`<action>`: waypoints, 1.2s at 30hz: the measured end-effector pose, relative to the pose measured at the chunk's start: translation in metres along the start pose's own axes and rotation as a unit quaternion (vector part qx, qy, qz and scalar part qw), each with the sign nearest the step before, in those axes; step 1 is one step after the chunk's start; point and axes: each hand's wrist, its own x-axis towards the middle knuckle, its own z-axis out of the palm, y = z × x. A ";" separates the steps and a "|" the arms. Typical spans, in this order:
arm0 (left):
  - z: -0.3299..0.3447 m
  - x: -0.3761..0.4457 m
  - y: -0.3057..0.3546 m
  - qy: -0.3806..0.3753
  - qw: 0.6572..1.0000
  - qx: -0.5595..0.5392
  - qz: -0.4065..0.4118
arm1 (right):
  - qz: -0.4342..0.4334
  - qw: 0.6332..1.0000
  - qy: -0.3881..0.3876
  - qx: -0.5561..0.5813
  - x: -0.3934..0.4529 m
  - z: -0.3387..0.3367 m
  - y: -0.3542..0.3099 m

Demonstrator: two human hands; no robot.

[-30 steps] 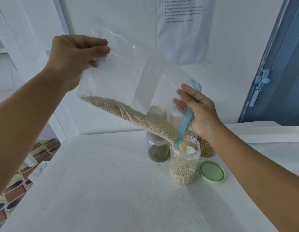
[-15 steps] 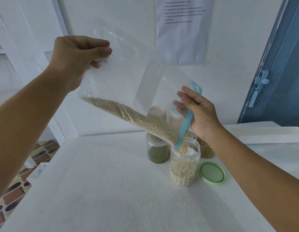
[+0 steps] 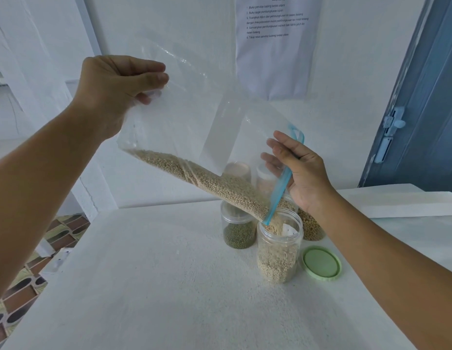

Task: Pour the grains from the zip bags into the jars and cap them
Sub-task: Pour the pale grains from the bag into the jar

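Left hand pinches bag corner; right hand grips blue zip end. Pale grains spill into open jar.

Two rear jars blurred behind the zip bag; wall notice top cropped, print illegible.

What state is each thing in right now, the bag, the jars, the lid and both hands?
zip bag: open, tilted, pouring pale grains
front jar: uncapped, over half full
green lid: off, flat on the table beside the front jar
mung bean jar: part full; cap hidden
left hand: pinching the bag's bottom corner
right hand: holding the bag's blue zip edge
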 end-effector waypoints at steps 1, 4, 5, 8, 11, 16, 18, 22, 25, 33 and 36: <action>0.000 0.000 0.000 0.000 1.000 0.000 0.000 | 0.000 1.000 0.000 0.000 0.000 0.000 0.000; 0.000 0.000 -0.002 0.003 1.000 0.001 -0.002 | 0.001 1.000 0.001 0.000 0.000 -0.001 0.001; 0.000 0.000 -0.003 0.003 1.000 0.002 -0.003 | 0.001 1.000 0.002 0.000 0.000 -0.001 0.001; 0.001 -0.002 -0.004 0.003 1.000 0.003 -0.003 | 0.001 1.000 0.002 -0.001 0.000 -0.001 0.001; 0.001 -0.002 -0.001 0.004 1.000 0.002 -0.004 | 0.001 1.000 0.002 0.002 0.000 -0.001 0.001; 0.003 -0.002 0.002 0.011 1.000 -0.008 -0.006 | 0.001 1.000 0.006 0.007 0.002 0.001 0.001; 0.004 -0.003 0.004 0.014 1.000 -0.015 -0.014 | 0.002 1.000 0.009 0.012 0.001 0.001 0.001; 0.004 -0.006 0.006 0.014 0.999 -0.021 -0.030 | 0.003 1.000 0.005 0.020 0.000 0.001 0.001; 0.004 -0.009 0.009 0.002 0.998 -0.032 -0.046 | 0.003 1.000 0.005 0.023 -0.001 0.001 0.000; 0.001 -0.011 0.022 -0.039 0.997 -0.024 -0.062 | 0.007 1.000 -0.001 0.028 -0.003 0.001 -0.002; 0.003 -0.012 0.021 -0.037 0.997 -0.018 -0.062 | 0.008 1.000 0.000 0.026 -0.004 0.000 -0.002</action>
